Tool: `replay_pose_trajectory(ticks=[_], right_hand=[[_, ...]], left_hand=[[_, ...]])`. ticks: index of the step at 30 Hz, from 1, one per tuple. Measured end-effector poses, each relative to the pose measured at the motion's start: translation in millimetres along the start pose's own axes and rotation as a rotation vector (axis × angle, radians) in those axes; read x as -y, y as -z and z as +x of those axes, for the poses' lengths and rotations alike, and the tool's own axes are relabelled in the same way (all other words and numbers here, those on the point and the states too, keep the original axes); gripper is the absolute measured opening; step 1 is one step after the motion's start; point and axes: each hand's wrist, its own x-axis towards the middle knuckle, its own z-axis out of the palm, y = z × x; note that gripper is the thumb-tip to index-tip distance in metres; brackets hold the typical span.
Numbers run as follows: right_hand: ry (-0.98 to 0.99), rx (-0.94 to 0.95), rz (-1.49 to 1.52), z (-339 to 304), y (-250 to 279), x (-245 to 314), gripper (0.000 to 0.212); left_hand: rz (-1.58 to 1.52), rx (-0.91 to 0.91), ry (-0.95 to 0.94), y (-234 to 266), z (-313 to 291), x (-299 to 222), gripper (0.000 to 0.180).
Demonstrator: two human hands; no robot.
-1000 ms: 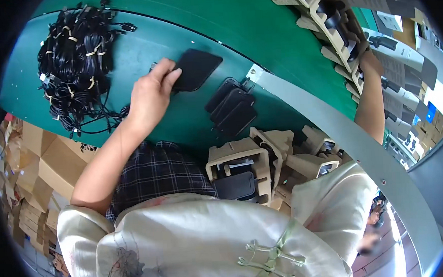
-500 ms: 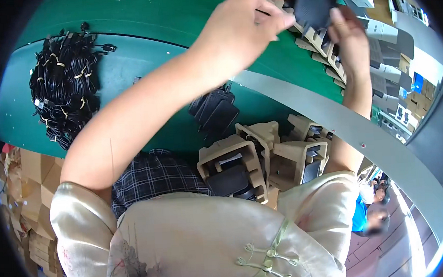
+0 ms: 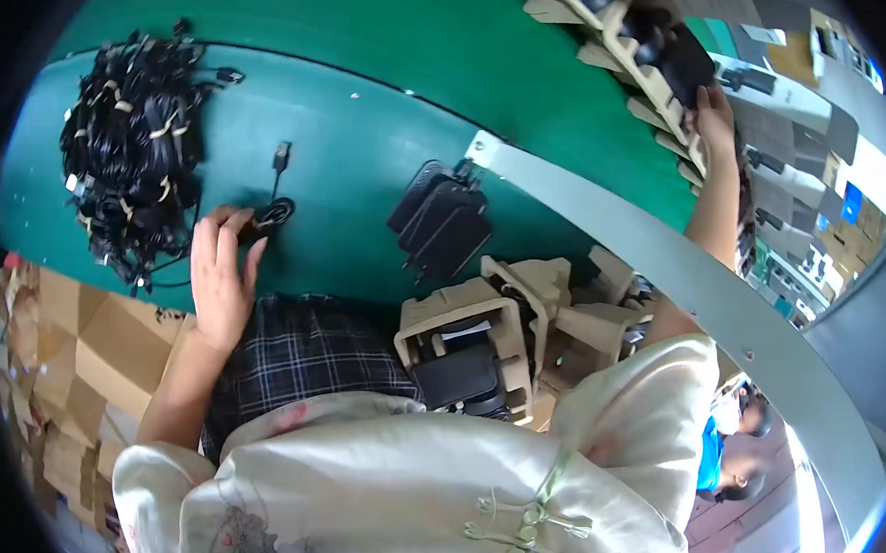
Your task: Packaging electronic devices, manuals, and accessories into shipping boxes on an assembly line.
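My left hand (image 3: 221, 278) lies palm down on the teal table (image 3: 356, 151), fingers spread. Its fingertips touch a small coiled black cable (image 3: 274, 213) whose plug end (image 3: 281, 155) sticks out toward the far side. To the left lies a big pile of bundled black cables (image 3: 135, 142). My right hand (image 3: 712, 112) is stretched far to the upper right. There it grips a black adapter (image 3: 687, 63) sitting in a tan cardboard tray (image 3: 643, 86) on the green belt.
A stack of black adapters (image 3: 445, 221) lies at the table's near edge. Several tan cardboard trays (image 3: 465, 315) rest on my lap, one holding a black adapter. A grey rail (image 3: 662, 255) runs diagonally. Cardboard boxes (image 3: 76, 346) stand at lower left. Another person (image 3: 727, 442) is at lower right.
My left hand has come down from the tray at the upper right to the coiled cable on the table. My right hand has stayed by the tray, now with the adapter.
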Motion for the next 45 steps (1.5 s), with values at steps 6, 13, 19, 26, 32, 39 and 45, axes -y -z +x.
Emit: replay_pose_trajectory(ticks=[6,13,19,26,32,39,45], right_hand=[[0.353,-0.127,-0.789,19.8,24.9,-23.8,0.035],[0.282,-0.092,-1.203,-87.3,13.2,65.7,0.038],[0.237,0.121,-1.009,-145.4,54.5,69.4,0.03],[0.292,0.405,0.529,-162.3,47.9,138.8,0.032],[0.39,0.852,0.571,-164.0,5.8,182.9,0.029],[0.292,0.608,0.905,-156.3,-8.9,168.8,0.012],[1.151,0.093,0.03,-148.4,3.1,162.9,0.025]], left_hand=[[0.407,0.187,0.065,-18.1,-17.5,40.3,0.032],[0.323,0.075,-0.093,12.1,0.2,22.9,0.025],[0.254,-0.228,-0.291,53.8,36.7,-33.8,0.015],[-0.51,0.218,-0.157,52.4,110.2,-96.8,0.017],[-0.585,0.495,-0.242,32.9,189.9,-174.0,0.021],[-1.592,0.7,0.481,26.9,183.0,-222.6,0.022],[-0.836,0.4,-0.051,-32.9,180.1,-214.4,0.025]])
